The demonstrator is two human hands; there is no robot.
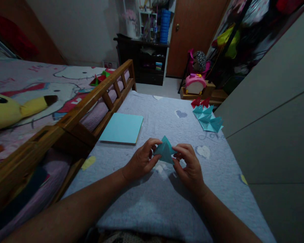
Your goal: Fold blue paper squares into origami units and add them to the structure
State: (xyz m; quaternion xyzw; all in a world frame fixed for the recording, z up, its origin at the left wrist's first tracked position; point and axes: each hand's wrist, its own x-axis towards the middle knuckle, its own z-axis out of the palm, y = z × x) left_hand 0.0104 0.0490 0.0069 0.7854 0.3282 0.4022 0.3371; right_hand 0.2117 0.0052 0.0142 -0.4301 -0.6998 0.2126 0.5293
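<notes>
A small teal folded paper piece (165, 150) is held up between my two hands, just over the light blue bedspread. Its top comes to a point, and creased flaps show on its front. On its left side, my left hand (144, 157) pinches an edge between thumb and fingers. My right hand (189, 165) grips the opposite edge and lower corner the same way. Left of my hands lies a flat stack of light blue paper sheets (123, 127). Several finished-looking teal folded paper shapes (207, 118) sit at the right edge of the bed, with red folded paper (200, 102) behind them.
A wooden bed rail (96, 96) runs along the left, with a second bed and a yellow plush toy (7, 111) beyond it. A pale cabinet wall (273, 111) borders the right. Past the foot stand a dark cabinet (142, 64) and a pink toy case (195, 83).
</notes>
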